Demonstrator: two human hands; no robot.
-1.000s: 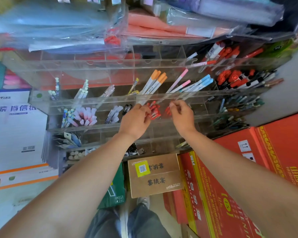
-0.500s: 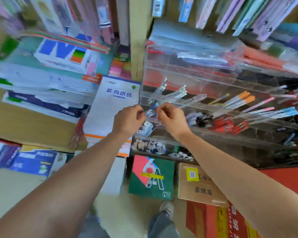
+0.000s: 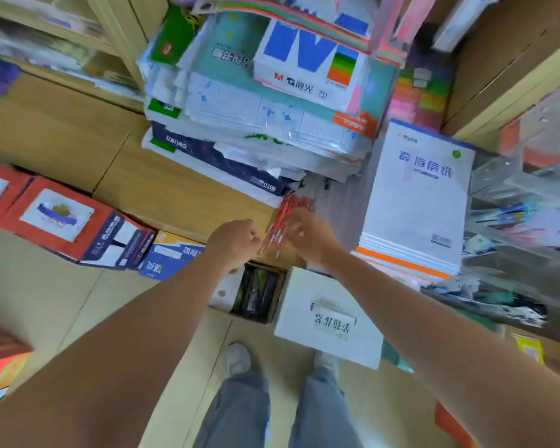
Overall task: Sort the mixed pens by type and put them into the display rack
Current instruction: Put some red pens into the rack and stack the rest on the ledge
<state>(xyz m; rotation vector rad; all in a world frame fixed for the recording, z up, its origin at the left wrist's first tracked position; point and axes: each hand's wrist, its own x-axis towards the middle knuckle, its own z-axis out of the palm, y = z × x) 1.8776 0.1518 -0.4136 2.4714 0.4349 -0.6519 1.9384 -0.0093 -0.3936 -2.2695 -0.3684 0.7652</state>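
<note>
A bundle of red pens [image 3: 286,210] lies slanted at the edge of a wooden ledge, just below a stack of paper packs. My right hand [image 3: 309,236] is on the middle of the bundle, its blurred fingers curled over the pens. My left hand [image 3: 235,240] is to the left with its fingers curled, the fingertips at the bundle's lower end; whether it grips a pen is unclear. The clear display rack [image 3: 511,189] with pens in its compartments stands blurred at the far right, well away from both hands.
A tall stack of paper packs [image 3: 272,101] and a white pad stack [image 3: 414,202] flank the pens. On the floor below stand an open carton [image 3: 256,292], a white box [image 3: 327,318] and red boxes [image 3: 62,221]. My feet are on tan flooring.
The view has swung left and down, away from the rack. Both hands left the rack's compartments and now reach the red pen bundle on the wooden ledge.
</note>
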